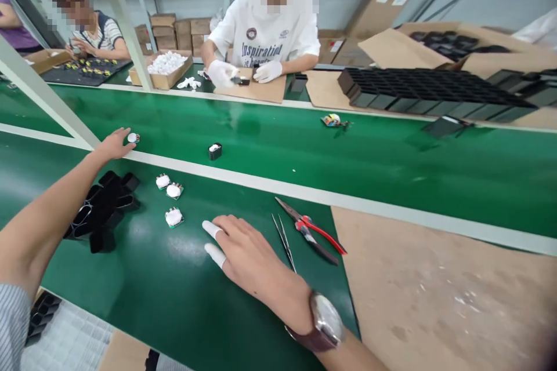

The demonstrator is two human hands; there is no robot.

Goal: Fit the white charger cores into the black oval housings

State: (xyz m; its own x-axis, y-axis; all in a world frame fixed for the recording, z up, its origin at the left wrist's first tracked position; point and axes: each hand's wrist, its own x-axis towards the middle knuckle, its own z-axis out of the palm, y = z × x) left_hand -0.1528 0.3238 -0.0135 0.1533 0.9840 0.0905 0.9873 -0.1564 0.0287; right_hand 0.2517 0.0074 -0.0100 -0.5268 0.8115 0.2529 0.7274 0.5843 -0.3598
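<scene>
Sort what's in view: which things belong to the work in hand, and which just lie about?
Likely in use:
white-topped part at left hand
three similar parts
black cases

Apparently just lying about:
pliers, not held
tweezers, not held
cardboard

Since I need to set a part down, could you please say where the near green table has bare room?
The green table is bare between the black cases, white-topped boards and right hand; another patch lies beyond that hand, left of the pliers. It is crowded at the cases and tweezers.
</scene>
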